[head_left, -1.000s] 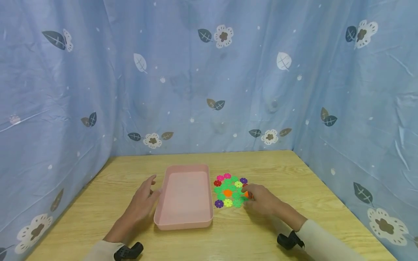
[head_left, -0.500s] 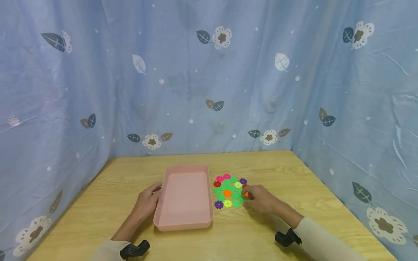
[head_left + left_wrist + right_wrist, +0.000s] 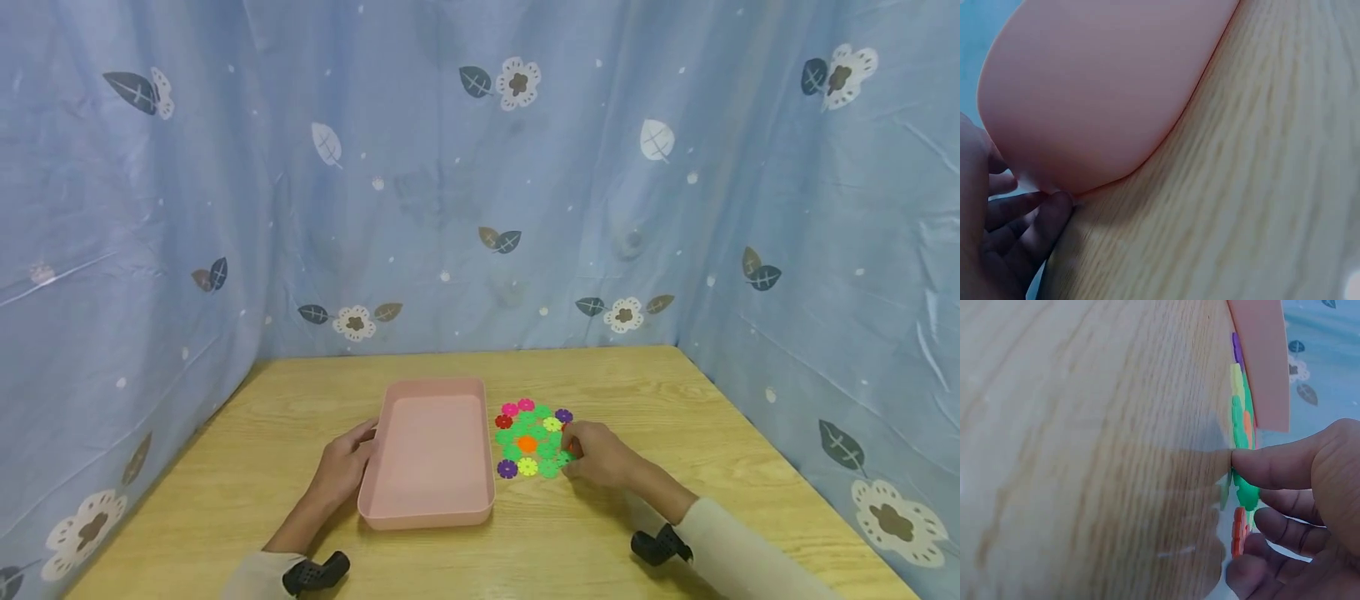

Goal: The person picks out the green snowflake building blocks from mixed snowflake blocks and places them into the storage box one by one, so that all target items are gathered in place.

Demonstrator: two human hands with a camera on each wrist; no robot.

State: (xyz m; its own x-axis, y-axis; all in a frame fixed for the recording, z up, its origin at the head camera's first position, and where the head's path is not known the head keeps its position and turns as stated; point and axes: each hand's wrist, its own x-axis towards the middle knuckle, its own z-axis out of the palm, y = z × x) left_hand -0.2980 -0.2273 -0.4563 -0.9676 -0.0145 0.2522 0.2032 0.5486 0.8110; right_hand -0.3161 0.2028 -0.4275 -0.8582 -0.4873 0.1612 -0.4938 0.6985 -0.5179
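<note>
In the head view my left hand (image 3: 341, 467) rests against the left wall of a pink rectangular tray (image 3: 427, 522). The left wrist view shows the fingertips (image 3: 1054, 209) touching the outside of the tray low down. Right of the tray lies a patch of flat flower-shaped plastic pieces (image 3: 528, 445), green, yellow, purple, pink, red and orange. At the right side of this patch, my right hand (image 3: 600, 454) has thumb and fingers bent around a green flower-shaped piece (image 3: 1247, 490). A red-orange piece (image 3: 1238, 531) is beside those fingers, partly hidden in the head view.
Everything stands on a light wood-grain table (image 3: 630, 383). Blue curtains (image 3: 420, 208) with leaf and flower prints enclose the back and both sides. Each wrist carries a black device, such as the right one (image 3: 660, 546).
My left hand has moved right and come against the tray's side. My right hand stays at the patch, its fingers drawn closer; the orange piece between them is now mostly hidden.
</note>
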